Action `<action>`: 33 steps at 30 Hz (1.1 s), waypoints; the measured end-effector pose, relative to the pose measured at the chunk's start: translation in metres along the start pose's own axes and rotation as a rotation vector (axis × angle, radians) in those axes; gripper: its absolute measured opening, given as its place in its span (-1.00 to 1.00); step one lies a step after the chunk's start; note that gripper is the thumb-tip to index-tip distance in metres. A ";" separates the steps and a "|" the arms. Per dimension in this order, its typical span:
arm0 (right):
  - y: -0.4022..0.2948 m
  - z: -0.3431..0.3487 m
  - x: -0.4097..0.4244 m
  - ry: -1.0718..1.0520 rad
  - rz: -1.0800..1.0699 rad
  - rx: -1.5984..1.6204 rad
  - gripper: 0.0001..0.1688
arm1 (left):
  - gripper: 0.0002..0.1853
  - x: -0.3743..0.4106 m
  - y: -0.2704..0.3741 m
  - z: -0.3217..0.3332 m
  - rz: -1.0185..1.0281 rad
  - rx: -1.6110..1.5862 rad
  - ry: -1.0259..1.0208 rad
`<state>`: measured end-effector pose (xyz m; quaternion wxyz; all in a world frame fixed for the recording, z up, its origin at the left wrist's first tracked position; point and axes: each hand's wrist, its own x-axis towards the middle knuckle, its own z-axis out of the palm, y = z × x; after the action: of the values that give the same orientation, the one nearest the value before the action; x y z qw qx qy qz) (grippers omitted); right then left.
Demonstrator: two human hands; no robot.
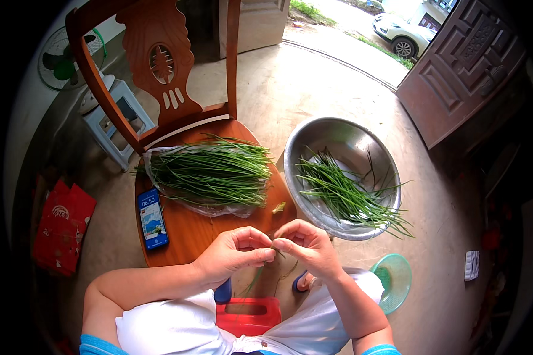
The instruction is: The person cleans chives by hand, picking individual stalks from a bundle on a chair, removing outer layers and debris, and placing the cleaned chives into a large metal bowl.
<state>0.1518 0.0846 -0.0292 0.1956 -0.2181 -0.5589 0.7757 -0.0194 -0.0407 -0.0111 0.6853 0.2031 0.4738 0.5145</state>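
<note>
My left hand (237,250) and my right hand (305,248) meet over the front edge of a wooden chair (191,222). Thin green stalks (279,252) are pinched between the fingertips of both, with thin blades hanging below. A large bundle of long green stalks, probably garlic chives (208,171), lies on a clear plastic bag (231,211) on the seat. A smaller loose heap of the same greens (346,191) rests in a metal basin (342,126) to the right, some tips over its rim. A yellowish leaf scrap (278,207) lies near the seat's right edge.
A smartphone (153,219) lies at the seat's left edge. Beneath my hands is a red plastic stool (248,317). A green plastic basket (393,284) stands right of my knee. Red cardboard (64,226), a plastic stool (115,120) and a fan (66,62) are at left; a door (457,66) stands ajar.
</note>
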 end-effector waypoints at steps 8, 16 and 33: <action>0.003 -0.007 0.001 -0.042 -0.065 -0.104 -0.80 | -0.73 0.000 0.000 0.000 -0.041 -0.005 -0.045; 0.006 -0.011 0.000 0.044 -0.071 -0.151 -0.83 | -0.72 -0.001 0.006 0.003 -0.092 -0.083 -0.016; 0.011 -0.008 0.000 -0.201 0.236 -0.064 -0.65 | -0.79 0.003 0.004 -0.002 0.060 -0.068 0.212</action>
<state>0.1557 0.0878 -0.0416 0.0390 -0.2097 -0.5704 0.7932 -0.0229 -0.0367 -0.0099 0.6221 0.1382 0.5196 0.5692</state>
